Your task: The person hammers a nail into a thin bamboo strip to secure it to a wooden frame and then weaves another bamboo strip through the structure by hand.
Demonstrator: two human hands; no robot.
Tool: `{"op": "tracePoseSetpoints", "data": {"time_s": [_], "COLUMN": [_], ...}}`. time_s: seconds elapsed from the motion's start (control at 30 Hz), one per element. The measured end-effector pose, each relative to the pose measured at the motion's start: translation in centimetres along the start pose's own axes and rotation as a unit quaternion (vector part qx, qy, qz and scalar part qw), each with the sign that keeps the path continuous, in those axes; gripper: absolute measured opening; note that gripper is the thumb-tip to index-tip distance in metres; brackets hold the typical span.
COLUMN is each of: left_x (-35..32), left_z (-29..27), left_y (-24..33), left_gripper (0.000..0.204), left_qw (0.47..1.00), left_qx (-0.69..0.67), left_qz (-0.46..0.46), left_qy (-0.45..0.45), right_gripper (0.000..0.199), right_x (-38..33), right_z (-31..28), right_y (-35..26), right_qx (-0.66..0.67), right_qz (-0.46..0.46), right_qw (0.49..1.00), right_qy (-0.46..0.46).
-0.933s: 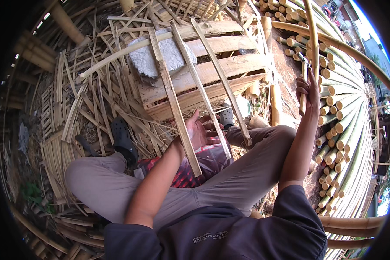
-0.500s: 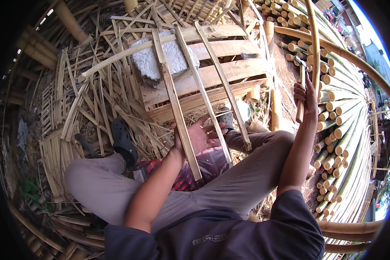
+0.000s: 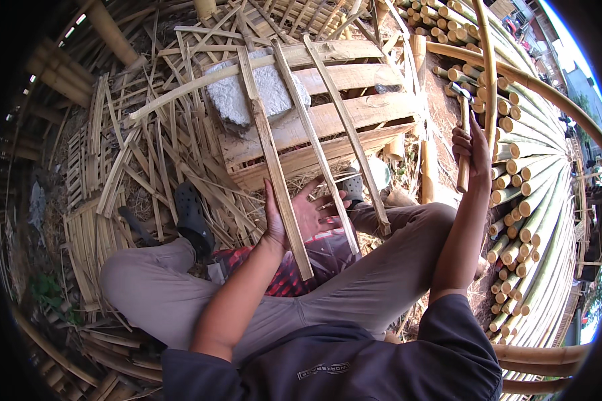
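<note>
My left hand [image 3: 309, 215] lies under the bamboo slats with its fingers spread, its thumb showing left of the nearest slat. It is open, and I cannot tell whether the palm touches the wood. Three long slats, a left one [image 3: 272, 154], a middle one [image 3: 309, 130] and a right one [image 3: 346, 130], lean from a low wooden crate [image 3: 328, 127] toward my lap. Across their far ends runs a crosswise bamboo strip [image 3: 174, 92], jutting out to the left. A grey stone block [image 3: 229, 100] sits on the crate beneath them. Raised at the right, my right hand [image 3: 473, 148] grips the wooden handle of a hammer [image 3: 465, 120], head up.
Cut bamboo poles [image 3: 538, 180] are stacked along the right. Loose split strips [image 3: 150, 147] litter the ground at the left. A bent bamboo pole [image 3: 489, 67] rises close beside the hammer. Red patterned cloth [image 3: 247, 260] lies between my legs.
My left thumb has come into view on the left side of the nearest slat. The hammer stays raised in my right hand. The whole scene shifts slightly in the picture.
</note>
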State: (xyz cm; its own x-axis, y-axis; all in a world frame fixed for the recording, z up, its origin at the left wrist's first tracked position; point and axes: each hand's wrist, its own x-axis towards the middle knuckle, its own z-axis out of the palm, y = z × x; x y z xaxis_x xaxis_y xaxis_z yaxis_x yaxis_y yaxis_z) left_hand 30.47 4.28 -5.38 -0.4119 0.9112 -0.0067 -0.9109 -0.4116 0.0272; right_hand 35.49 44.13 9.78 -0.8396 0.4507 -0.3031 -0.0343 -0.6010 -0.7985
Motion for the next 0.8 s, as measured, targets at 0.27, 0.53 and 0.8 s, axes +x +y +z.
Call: {"op": "tracePoseSetpoints", "data": {"time_s": [0.27, 0.53, 0.8], "left_x": [0.21, 0.11, 0.14], "left_z": [0.13, 0.15, -0.09], "left_y": [-0.03, -0.03, -0.08], "left_gripper": [0.115, 0.113, 0.113], "left_qw": [0.999, 0.999, 0.999], "left_qx": [0.026, 0.011, 0.007], "left_qz": [0.007, 0.009, 0.011], "left_qy": [0.036, 0.038, 0.034], "right_gripper": [0.032, 0.031, 0.03], "right_x": [0.12, -0.17, -0.16], "right_z": [0.05, 0.7, 0.57], "right_y": [-0.18, 0.01, 0.0], "right_qx": [0.011, -0.028, -0.02], "right_qz": [0.005, -0.007, -0.004], "right_qw": [1.0, 0.999, 1.0], "right_qy": [0.013, 0.017, 0.012]}}
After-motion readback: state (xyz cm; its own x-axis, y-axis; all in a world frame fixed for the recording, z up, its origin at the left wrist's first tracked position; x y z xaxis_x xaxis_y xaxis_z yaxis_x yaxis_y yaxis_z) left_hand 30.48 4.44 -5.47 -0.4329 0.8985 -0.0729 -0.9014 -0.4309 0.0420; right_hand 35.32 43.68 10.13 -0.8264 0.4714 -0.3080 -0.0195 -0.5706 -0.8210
